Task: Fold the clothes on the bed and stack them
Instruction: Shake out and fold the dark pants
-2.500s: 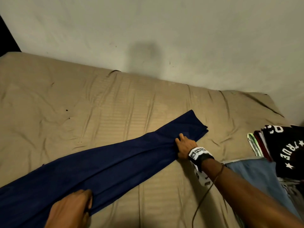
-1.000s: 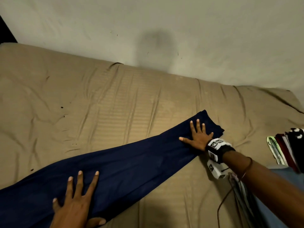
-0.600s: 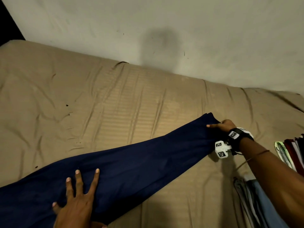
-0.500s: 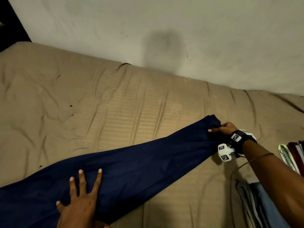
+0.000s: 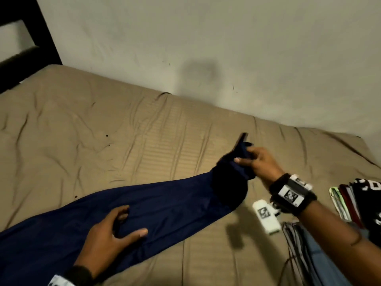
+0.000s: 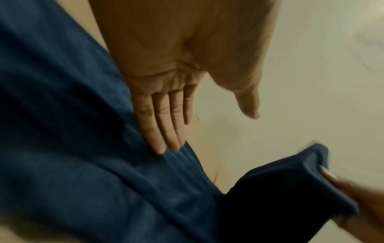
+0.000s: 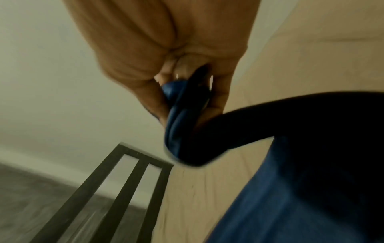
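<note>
A person bends over a bed covered in a wrinkled tan sheet, working on a long navy garment that lies in a narrow band slanting across the mattress from the near left toward the far right. The right hand has the garment's far end pinched between thumb and curled fingers and holds it raised off the sheet, so the cloth arches up from the bed and casts a dark fold beneath the grip. The right forearm reaches in from the lower right, wrist slightly bent, with a black strap and a white marker block on it; a second white block hangs just below the wrist. The left hand rests on the middle of the garment, palm down, thumb spread out to the side. In the left wrist view its fingers run straight and close together, tips touching the cloth; in the head view they look somewhat bent, so the hand is relaxed and grips nothing. At the right edge of the bed stands a stack of folded clothes, a black piece with white lettering on top, and nearer the person lies a light blue garment. A dark bed frame rises at the far left against the pale wall.
</note>
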Motion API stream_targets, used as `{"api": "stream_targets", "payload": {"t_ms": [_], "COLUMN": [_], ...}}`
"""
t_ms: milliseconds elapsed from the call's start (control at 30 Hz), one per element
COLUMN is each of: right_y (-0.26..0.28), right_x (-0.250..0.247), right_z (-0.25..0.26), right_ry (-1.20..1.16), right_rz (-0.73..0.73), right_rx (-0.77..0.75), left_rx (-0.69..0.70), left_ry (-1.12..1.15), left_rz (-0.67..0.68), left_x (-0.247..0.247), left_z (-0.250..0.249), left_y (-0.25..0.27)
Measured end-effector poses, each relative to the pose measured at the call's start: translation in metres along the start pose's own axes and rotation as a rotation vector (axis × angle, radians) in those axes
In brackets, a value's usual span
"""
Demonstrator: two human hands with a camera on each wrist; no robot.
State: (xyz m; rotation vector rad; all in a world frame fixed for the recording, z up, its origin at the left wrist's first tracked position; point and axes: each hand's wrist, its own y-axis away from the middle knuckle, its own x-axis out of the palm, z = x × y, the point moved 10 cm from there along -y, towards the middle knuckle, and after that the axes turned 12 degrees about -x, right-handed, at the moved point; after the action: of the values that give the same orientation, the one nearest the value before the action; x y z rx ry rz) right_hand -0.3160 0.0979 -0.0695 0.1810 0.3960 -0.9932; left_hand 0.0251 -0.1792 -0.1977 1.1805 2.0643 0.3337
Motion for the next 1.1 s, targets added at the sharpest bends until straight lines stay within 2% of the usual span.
{"api": "stream_targets", "payload": {"t_ms": [67, 133, 167, 233, 267, 367, 400, 467, 567, 667, 767, 867, 933, 1000, 1100], "right_y": [0.041, 0.086, 0.102, 0.122, 0.13, 0.157, 0.165, 0.168, 0.152, 0.146, 0.149, 0.144, 0.137, 0.121, 0.083], "right_x": [0.079, 0.154, 0.18, 0.208, 0.216, 0.233, 0.235, 0.229, 0.207, 0.183, 0.181, 0.184, 0.179, 0.175, 0.167], "right_z": [0.04, 0.043, 0.035, 0.016, 0.006, -0.034, -0.046, -0.063, -0.093, -0.125, -0.141, -0.143, -0.138, -0.122, -0.095], "right_ry": [-0.12, -0.201, -0.181, 0.01, 0.164, 0.749, 0.889, 0.989, 0.967, 0.968, 1.021, 1.006, 1.01, 0.935, 0.636], "right_rz": [0.221, 0.455, 0.492, 0.451, 0.462, 0.619, 0.643, 0.625, 0.601, 0.59, 0.61, 0.655, 0.687, 0.631, 0.39], "right_rx": [-0.063, 0.03, 0.049, -0.016, -0.06, -0.177, -0.199, -0.2, -0.09, 0.048, 0.068, 0.09, 0.116, 0.11, 0.066], "left_rx": [-0.104, -0.27, -0.34, -0.378, -0.355, -0.264, -0.248, -0.23, -0.158, -0.144, -0.234, -0.242, -0.224, -0.169, -0.003], "left_ry": [0.43, 0.69, 0.769, 0.828, 0.795, 0.649, 0.611, 0.567, 0.579, 0.583, 0.559, 0.472, 0.329, 0.187, -0.093], "left_rz": [0.119, 0.265, 0.299, 0.274, 0.218, 0.082, 0.05, -0.002, -0.032, -0.037, -0.058, -0.145, -0.143, -0.13, -0.177], "left_x": [0.004, 0.026, 0.034, 0.04, 0.038, 0.032, 0.03, 0.027, 0.016, 0.011, 0.007, -0.011, -0.015, -0.014, -0.016], "left_z": [0.007, 0.019, 0.028, 0.041, 0.047, 0.055, 0.058, 0.061, 0.055, 0.052, 0.061, 0.066, 0.068, 0.07, 0.054], "left_y": [-0.004, -0.014, -0.02, -0.028, -0.032, -0.04, -0.043, -0.047, -0.049, -0.047, -0.043, -0.038, -0.033, -0.028, -0.017]}}
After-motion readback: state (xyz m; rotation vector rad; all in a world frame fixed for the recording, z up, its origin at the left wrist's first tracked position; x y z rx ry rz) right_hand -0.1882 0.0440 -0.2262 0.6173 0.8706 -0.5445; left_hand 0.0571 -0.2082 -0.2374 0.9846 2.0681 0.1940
